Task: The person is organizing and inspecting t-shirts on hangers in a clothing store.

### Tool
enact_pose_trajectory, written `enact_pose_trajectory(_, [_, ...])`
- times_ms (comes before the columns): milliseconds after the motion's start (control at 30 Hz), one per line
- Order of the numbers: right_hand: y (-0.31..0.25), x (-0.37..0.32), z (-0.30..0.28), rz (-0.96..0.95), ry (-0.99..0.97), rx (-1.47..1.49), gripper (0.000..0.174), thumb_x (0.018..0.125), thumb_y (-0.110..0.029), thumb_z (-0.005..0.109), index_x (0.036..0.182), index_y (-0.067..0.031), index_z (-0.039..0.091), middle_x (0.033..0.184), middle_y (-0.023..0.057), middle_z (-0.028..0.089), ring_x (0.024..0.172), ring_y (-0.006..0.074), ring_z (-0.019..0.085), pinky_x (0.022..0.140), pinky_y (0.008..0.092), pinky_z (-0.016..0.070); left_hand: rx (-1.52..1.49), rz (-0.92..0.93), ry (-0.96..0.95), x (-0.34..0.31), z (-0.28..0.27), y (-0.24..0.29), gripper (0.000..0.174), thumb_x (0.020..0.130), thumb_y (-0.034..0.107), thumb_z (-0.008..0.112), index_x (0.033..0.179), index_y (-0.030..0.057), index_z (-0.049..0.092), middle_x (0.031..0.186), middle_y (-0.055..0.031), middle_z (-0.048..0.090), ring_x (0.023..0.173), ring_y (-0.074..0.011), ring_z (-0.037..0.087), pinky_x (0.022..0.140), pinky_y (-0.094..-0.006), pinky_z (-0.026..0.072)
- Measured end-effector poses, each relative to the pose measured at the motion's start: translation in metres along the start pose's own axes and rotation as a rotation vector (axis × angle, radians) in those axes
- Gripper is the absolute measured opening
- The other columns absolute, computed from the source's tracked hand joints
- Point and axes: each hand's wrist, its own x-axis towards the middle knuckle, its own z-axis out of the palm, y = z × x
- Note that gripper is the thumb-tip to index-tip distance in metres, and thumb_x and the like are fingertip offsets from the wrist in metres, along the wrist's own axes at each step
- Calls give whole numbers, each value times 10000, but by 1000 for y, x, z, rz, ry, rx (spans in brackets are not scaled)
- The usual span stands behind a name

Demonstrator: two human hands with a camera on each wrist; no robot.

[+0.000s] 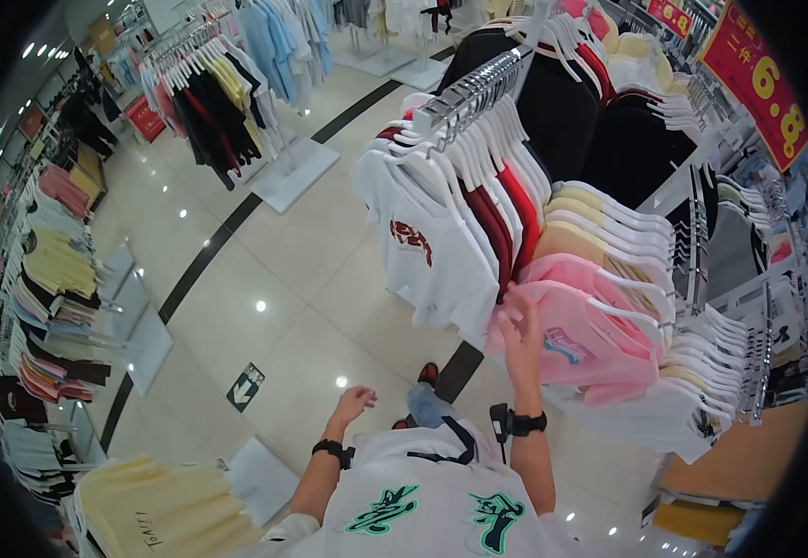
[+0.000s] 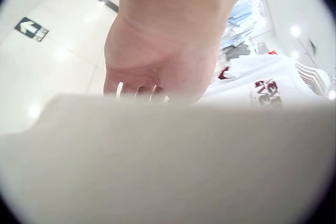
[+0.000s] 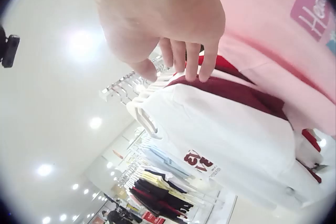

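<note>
In the head view my right hand (image 1: 522,339) is at the pink shirt (image 1: 576,325) with lettering, beside the white shirt (image 1: 422,251) with a dark red print. The right wrist view shows this hand (image 3: 168,29) with fingers extended over the dark red shirt (image 3: 236,94) and the white shirt (image 3: 220,134); whether the fingertips touch cloth, I cannot tell. My left hand (image 1: 355,404) hangs over the floor in front of my body, holding nothing, fingers loosely bent. Pale cloth covers the lower half of the left wrist view, hiding the fingertips of that hand (image 2: 157,61).
Shirts on white hangers fill the metal rack (image 1: 478,88) at right. A yellow shirt (image 1: 162,507) hangs at lower left. Another rack of dark and yellow clothes (image 1: 213,121) stands farther back. The tiled floor (image 1: 301,298) has an arrow sign (image 1: 246,387). Red price signs (image 1: 759,84) hang at upper right.
</note>
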Motion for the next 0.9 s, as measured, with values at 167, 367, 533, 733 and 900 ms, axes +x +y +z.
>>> enact_pose_trajectory(167, [-6,27,38,-330,-227,-153,552,899,-156,733,1417,-63,566,1472,164,550,1229,286,610,898,375,531,53,203,28,4,-14,149,317,1044,290,555,1203,33,651,1106,-78,748,971,-189,719,795,-320,523])
enact_pose_trajectory(367, [-6,58,11,-119,-726,-206,319,919,-144,713,1217,-33,688,1048,140,751,907,228,714,811,340,544,49,552,236,-20,-9,340,354,1053,304,556,1242,10,605,1172,-101,713,952,-198,707,833,-343,527])
enact_pose_trajectory(533, [-1,104,-15,-204,29,-50,228,916,-52,686,1142,-16,683,1002,118,701,867,213,688,773,302,543,272,729,337,-30,26,418,455,1024,317,598,1371,38,500,1324,-138,628,1007,-253,694,865,-383,532])
enact_pose_trajectory(733, [-18,121,-20,-143,-268,-172,210,915,-80,696,1117,-26,683,1002,99,694,880,207,701,756,313,555,466,754,289,-7,66,422,781,932,405,724,1435,-68,358,1499,-249,414,1036,-301,677,855,-437,544])
enact_pose_trajectory(900, [-2,128,-18,-184,-288,-117,176,950,-88,670,1110,-15,679,987,112,700,838,203,721,672,301,563,570,736,269,-11,41,443,699,920,376,745,1379,-56,444,1413,-232,510,1032,-284,677,839,-406,547])
